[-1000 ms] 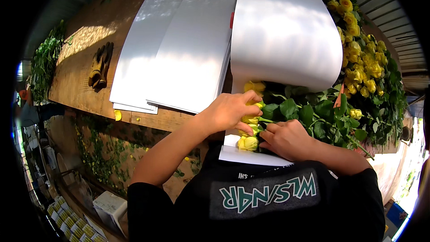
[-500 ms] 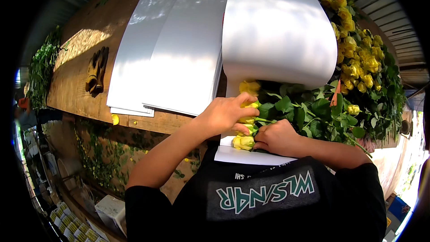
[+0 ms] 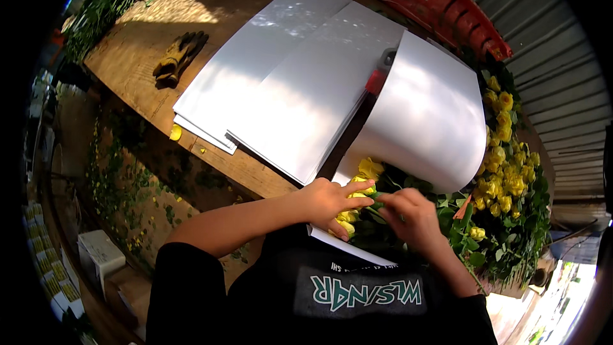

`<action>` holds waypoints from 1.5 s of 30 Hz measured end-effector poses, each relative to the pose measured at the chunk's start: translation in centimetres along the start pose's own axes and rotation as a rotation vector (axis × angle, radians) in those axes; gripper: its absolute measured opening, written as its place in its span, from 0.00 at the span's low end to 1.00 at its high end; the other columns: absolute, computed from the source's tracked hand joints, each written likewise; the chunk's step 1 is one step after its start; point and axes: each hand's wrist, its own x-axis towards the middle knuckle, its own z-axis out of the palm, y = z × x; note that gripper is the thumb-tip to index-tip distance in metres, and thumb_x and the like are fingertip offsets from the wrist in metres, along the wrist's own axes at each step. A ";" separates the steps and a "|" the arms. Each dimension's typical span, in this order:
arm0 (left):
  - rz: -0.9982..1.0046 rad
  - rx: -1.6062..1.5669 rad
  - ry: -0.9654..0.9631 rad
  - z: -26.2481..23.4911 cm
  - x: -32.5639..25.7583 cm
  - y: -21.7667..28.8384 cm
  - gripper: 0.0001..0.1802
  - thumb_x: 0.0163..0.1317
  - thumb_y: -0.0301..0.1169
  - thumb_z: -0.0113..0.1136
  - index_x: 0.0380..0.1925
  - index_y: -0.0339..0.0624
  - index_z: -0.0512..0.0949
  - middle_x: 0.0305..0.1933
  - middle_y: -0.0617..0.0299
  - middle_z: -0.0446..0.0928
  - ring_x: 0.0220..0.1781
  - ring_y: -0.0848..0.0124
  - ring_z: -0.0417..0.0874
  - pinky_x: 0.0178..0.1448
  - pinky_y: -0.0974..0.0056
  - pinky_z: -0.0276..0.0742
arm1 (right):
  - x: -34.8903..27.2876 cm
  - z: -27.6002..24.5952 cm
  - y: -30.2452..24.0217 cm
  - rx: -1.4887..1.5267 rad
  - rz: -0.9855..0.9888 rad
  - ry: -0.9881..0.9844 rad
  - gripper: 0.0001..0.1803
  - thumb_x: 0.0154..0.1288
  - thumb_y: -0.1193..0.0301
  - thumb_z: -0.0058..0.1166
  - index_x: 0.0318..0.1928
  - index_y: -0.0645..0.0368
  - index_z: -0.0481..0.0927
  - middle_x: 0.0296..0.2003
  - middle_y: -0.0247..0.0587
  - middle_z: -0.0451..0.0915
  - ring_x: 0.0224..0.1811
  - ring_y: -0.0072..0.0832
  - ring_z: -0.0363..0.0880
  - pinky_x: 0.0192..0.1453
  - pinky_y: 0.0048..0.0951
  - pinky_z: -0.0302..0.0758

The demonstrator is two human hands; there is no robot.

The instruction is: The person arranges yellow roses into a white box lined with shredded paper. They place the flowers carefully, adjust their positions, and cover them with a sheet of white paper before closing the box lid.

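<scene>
Yellow roses (image 3: pixel 369 168) lie in a bundle on a white sheet at the table's near edge, heads to the left and leafy stems (image 3: pixel 367 235) to the right. My left hand (image 3: pixel 324 203) rests on the rose heads, its fingers stretched and spread across them, thumb toward my body. Just right of the heads, my right hand (image 3: pixel 414 216) is closed with curled fingers at a rose stem; the fingers partly hide the grip. A large white paper sheet (image 3: pixel 424 108) curls up and over behind the bundle.
Stacked white sheets (image 3: pixel 281 83) lie left of the curled one, with a red-and-grey tool (image 3: pixel 375 81) between. Work gloves (image 3: pixel 179 59) lie farther left on the wooden table (image 3: pixel 137 73). More yellow roses (image 3: pixel 511 179) are piled at right. A red crate (image 3: pixel 440 6) stands behind.
My view has turned, so the table appears tilted. My left hand's fingers have straightened over the rose heads. My right hand has lifted off the bundle's near side to the stems by the heads.
</scene>
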 end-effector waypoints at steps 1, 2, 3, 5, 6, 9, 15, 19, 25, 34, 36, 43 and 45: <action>-0.029 0.002 -0.006 0.1 -0.5 -0.1 0.45 0.34 0.58 0.64 0.54 0.50 0.65 0.66 0.57 0.51 0.29 0.60 0.79 0.29 0.63 0.74 | 0.9 -1.5 0.3 -0.069 0.077 0.183 0.09 0.50 0.77 0.56 0.34 0.57 0.78 0.29 0.39 0.75 0.28 0.32 0.75 0.31 0.28 0.72; -0.027 0.010 -0.024 0.1 -0.4 -0.1 0.45 0.34 0.58 0.64 0.54 0.51 0.64 0.66 0.58 0.50 0.29 0.60 0.79 0.29 0.63 0.74 | 1.3 -3.0 0.5 -0.143 0.167 0.404 0.08 0.52 0.81 0.52 0.34 0.59 0.78 0.29 0.41 0.74 0.27 0.30 0.74 0.30 0.26 0.71; -0.028 0.024 -0.033 0.3 -0.6 -0.2 0.44 0.37 0.60 0.61 0.54 0.51 0.65 0.67 0.57 0.49 0.31 0.61 0.80 0.30 0.63 0.74 | 2.0 -4.0 0.7 -0.195 0.177 0.535 0.07 0.54 0.82 0.51 0.34 0.61 0.77 0.29 0.41 0.74 0.27 0.29 0.74 0.30 0.24 0.71; -0.008 0.048 -0.031 0.5 -0.5 -0.3 0.43 0.38 0.61 0.60 0.54 0.51 0.65 0.67 0.57 0.48 0.31 0.60 0.80 0.31 0.62 0.74 | 2.1 -4.2 1.0 -0.273 0.079 0.438 0.06 0.53 0.81 0.52 0.33 0.61 0.77 0.30 0.41 0.76 0.27 0.31 0.75 0.30 0.26 0.71; -0.001 0.062 -0.032 0.5 -0.4 -0.2 0.43 0.38 0.61 0.59 0.54 0.51 0.64 0.67 0.57 0.47 0.32 0.60 0.80 0.31 0.62 0.74 | 2.0 -3.0 1.1 -0.274 -0.001 0.332 0.06 0.52 0.80 0.53 0.33 0.60 0.78 0.30 0.42 0.76 0.27 0.33 0.76 0.30 0.28 0.73; 0.013 0.106 -0.025 0.3 -0.4 0.1 0.44 0.38 0.62 0.58 0.55 0.52 0.64 0.67 0.57 0.49 0.29 0.59 0.79 0.30 0.63 0.73 | 1.0 2.2 1.0 -0.534 0.199 -0.148 0.13 0.54 0.65 0.54 0.36 0.60 0.75 0.28 0.43 0.77 0.27 0.37 0.78 0.29 0.31 0.75; -0.014 0.182 0.037 0.9 -0.4 -0.1 0.51 0.34 0.64 0.58 0.59 0.52 0.59 0.67 0.56 0.50 0.31 0.60 0.76 0.29 0.65 0.71 | 0.8 5.5 5.2 -0.680 0.055 -0.139 0.02 0.47 0.74 0.47 0.22 0.57 0.72 0.22 0.40 0.73 0.23 0.34 0.76 0.25 0.30 0.72; 0.058 0.214 0.115 1.3 -0.2 -0.8 0.54 0.33 0.66 0.56 0.60 0.51 0.58 0.67 0.54 0.49 0.35 0.60 0.75 0.30 0.67 0.70 | 1.2 5.2 5.7 -0.682 -0.016 -0.188 0.03 0.47 0.73 0.47 0.23 0.58 0.73 0.22 0.41 0.73 0.22 0.35 0.75 0.28 0.31 0.72; -0.037 0.133 -0.173 -0.4 1.1 -0.6 0.57 0.30 0.70 0.56 0.62 0.56 0.54 0.68 0.50 0.44 0.35 0.58 0.79 0.32 0.63 0.73 | 1.0 3.9 5.3 -0.594 0.094 -0.252 0.06 0.52 0.71 0.49 0.31 0.57 0.76 0.24 0.41 0.76 0.27 0.37 0.77 0.29 0.34 0.72; -0.059 0.062 -0.201 -0.8 1.2 -0.5 0.56 0.31 0.68 0.58 0.62 0.59 0.53 0.67 0.51 0.46 0.34 0.58 0.79 0.33 0.63 0.74 | 1.9 -8.2 15.3 0.319 0.643 0.702 0.33 0.67 0.52 0.30 0.61 0.66 0.51 0.55 0.55 0.64 0.51 0.40 0.70 0.54 0.34 0.67; -0.066 0.062 -0.161 -0.2 0.6 -1.0 0.56 0.31 0.68 0.58 0.62 0.59 0.52 0.67 0.52 0.46 0.35 0.58 0.79 0.34 0.63 0.74 | 3.7 -8.9 11.3 1.157 0.618 0.774 0.34 0.67 0.50 0.26 0.61 0.67 0.52 0.56 0.57 0.62 0.55 0.41 0.67 0.58 0.37 0.63; -0.016 0.077 -0.157 0.2 0.7 -1.2 0.52 0.37 0.64 0.58 0.63 0.55 0.53 0.69 0.48 0.35 0.38 0.55 0.78 0.44 0.61 0.73 | 2.3 -7.5 7.8 1.053 0.181 -0.166 0.37 0.67 0.50 0.25 0.63 0.68 0.39 0.60 0.60 0.53 0.65 0.42 0.52 0.67 0.35 0.45; -0.058 0.045 -0.218 -0.1 0.9 -0.9 0.52 0.38 0.64 0.58 0.62 0.55 0.54 0.69 0.48 0.33 0.39 0.55 0.78 0.45 0.62 0.73 | 3.7 -4.3 5.9 0.735 0.135 -0.438 0.37 0.67 0.50 0.25 0.63 0.68 0.37 0.61 0.61 0.52 0.65 0.43 0.50 0.67 0.34 0.45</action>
